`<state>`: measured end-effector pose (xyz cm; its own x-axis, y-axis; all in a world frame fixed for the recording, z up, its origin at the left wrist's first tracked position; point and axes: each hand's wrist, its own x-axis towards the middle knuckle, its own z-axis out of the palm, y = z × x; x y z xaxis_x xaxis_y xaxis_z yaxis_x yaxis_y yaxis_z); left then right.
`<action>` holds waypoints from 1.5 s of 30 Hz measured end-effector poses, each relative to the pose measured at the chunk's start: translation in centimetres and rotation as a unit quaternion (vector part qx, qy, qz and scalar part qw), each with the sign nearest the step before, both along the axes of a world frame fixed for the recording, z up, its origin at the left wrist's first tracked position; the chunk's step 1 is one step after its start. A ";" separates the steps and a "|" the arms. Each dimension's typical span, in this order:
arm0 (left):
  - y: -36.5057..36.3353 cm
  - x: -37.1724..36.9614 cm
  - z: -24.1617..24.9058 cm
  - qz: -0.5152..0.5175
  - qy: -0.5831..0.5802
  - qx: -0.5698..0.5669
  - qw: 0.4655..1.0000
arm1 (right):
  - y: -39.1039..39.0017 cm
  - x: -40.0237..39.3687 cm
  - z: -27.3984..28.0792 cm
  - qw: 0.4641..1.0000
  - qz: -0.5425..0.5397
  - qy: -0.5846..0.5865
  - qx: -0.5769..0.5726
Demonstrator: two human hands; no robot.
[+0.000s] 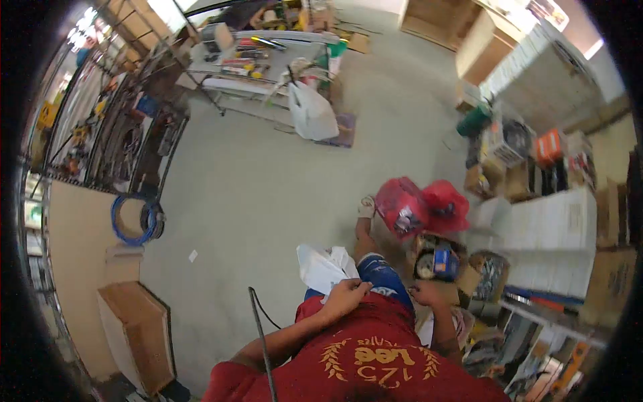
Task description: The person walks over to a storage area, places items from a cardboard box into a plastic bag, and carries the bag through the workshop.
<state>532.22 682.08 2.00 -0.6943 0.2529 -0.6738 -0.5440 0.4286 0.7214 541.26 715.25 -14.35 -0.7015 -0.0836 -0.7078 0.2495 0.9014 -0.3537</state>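
Note:
My left hand (348,297) is in front of my waist, its fingers closed at the lower edge of a white plastic bag (320,266). The crumpled bag spreads out ahead of the hand, over my left thigh. My right hand (426,293) hangs low by my right hip, its fingers small and partly curled; I cannot tell whether it holds anything. Just ahead of it stands an open cardboard box with a blue carton (443,261) in it. Past that box, red plastic bags (403,206) with things inside rest on the floor by my forward foot.
A work table (261,63) with tools and a hanging white bag (313,114) stands ahead. Metal shelves (110,127) line the left, with a blue coil (134,221) below them. Boxes and white panels (552,224) crowd the right. An open wooden box (137,335) sits at lower left.

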 end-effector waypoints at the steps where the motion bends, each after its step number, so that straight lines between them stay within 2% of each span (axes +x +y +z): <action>1: 0.1 -1.2 -0.2 -0.001 -0.017 -0.014 1.000 | 0.0 -1.9 0.4 1.000 0.017 0.004 -0.007; 3: -0.2 -4.4 -0.6 0.013 -0.023 -0.036 0.999 | -0.4 -6.6 0.7 0.998 -0.034 -0.030 -0.045; 4: -0.7 -5.8 -0.6 0.043 -0.022 -0.037 0.998 | -0.6 -9.1 0.4 0.998 -0.020 -0.024 -0.053; 6: -0.8 -9.2 -0.7 0.093 -0.011 -0.037 0.995 | 0.1 -15.1 -0.4 0.994 0.091 -0.028 -0.047; 7: -0.8 -10.6 -1.1 0.139 -0.027 -0.032 0.989 | 0.4 -18.8 0.5 0.993 0.104 -0.021 -0.051; 9: 0.1 -13.2 -0.5 0.202 -0.045 -0.030 0.978 | -0.3 -25.8 5.5 0.983 0.173 -0.050 -0.030; 11: 1.3 -16.0 0.9 0.195 0.003 -0.056 0.979 | 1.2 -31.7 4.5 0.985 0.068 0.038 -0.157; 13: 2.6 -19.6 2.4 0.221 0.016 -0.078 0.972 | 0.3 -38.6 10.8 0.990 0.013 0.071 -0.122; 15: 3.9 -22.5 3.1 0.239 0.025 -0.092 0.966 | 3.4 -43.8 7.9 0.992 0.059 0.110 -0.027; 17: 5.0 -25.6 3.2 0.309 0.029 0.000 0.951 | 4.2 -48.7 8.9 0.988 0.091 0.123 -0.017; 18: 5.4 -27.1 3.4 0.323 0.035 0.002 0.946 | 4.6 -51.1 9.5 0.986 0.102 0.132 0.001; 19: 6.0 -28.6 3.7 0.299 0.039 0.020 0.953 | 4.2 -53.0 9.6 0.984 0.114 0.137 0.002; 21: 6.8 -31.6 4.9 0.276 0.031 0.041 0.960 | 2.7 -55.7 9.5 0.978 0.143 0.123 -0.084; 23: 7.2 -34.4 3.2 0.265 0.033 0.043 0.963 | -0.2 -58.6 5.1 0.953 0.248 0.033 -0.172; 25: 7.4 -37.3 1.5 0.244 0.024 0.045 0.968 | -6.8 -60.0 11.6 0.908 0.358 -0.005 -0.219; 26: 7.5 -39.1 0.7 0.228 0.018 0.045 0.972 | -7.5 -60.2 9.9 0.910 0.353 -0.011 -0.219; 28: 8.0 -43.2 0.6 0.201 0.006 0.056 0.978 | -7.8 -60.9 4.8 0.901 0.262 -0.146 -0.313; 29: 8.5 -45.4 0.9 0.193 -0.016 0.057 0.979 | -6.6 -61.1 3.1 0.908 0.244 -0.150 -0.306; 30: 9.1 -47.5 1.4 0.184 -0.030 0.056 0.981 | -5.6 -61.8 2.0 0.928 0.278 -0.001 -0.249; 31: 10.0 -49.3 0.8 0.176 -0.034 0.044 0.983 | -6.3 -63.9 1.3 0.915 0.315 0.157 -0.196; 33: 10.7 -53.6 1.6 0.090 0.046 0.051 0.994 | -3.4 -69.2 3.7 0.907 0.387 0.102 -0.133; 35: 12.7 -57.5 0.0 0.037 0.038 0.123 0.991 | -3.7 -73.9 12.6 0.936 0.294 0.050 -0.185; 36: 13.0 -59.2 1.4 0.035 0.043 0.118 0.992 | -2.7 -75.5 13.5 0.935 0.294 0.055 -0.189; 38: 14.2 -61.9 6.6 -0.064 0.029 0.160 0.985 | -0.3 -77.3 14.5 0.944 0.240 0.046 -0.221; 39: 15.4 -63.3 5.6 -0.074 0.024 0.160 0.984 | 0.7 -78.5 13.5 0.947 0.229 0.045 -0.222; 41: 18.6 -64.8 3.3 -0.175 0.073 0.075 0.979 | 3.0 -78.9 9.0 0.927 0.306 0.063 -0.207; 43: 19.8 -67.6 3.0 -0.203 0.052 0.139 0.968 | 3.9 -79.1 2.5 0.927 0.324 0.069 -0.177; 44: 20.3 -70.7 5.7 -0.303 0.059 0.068 0.949 | 4.4 -79.8 8.2 0.874 0.289 0.235 -0.313; 45: 21.5 -71.8 4.0 -0.233 -0.024 0.133 0.963 | 4.1 -79.8 5.2 0.921 0.223 0.173 -0.267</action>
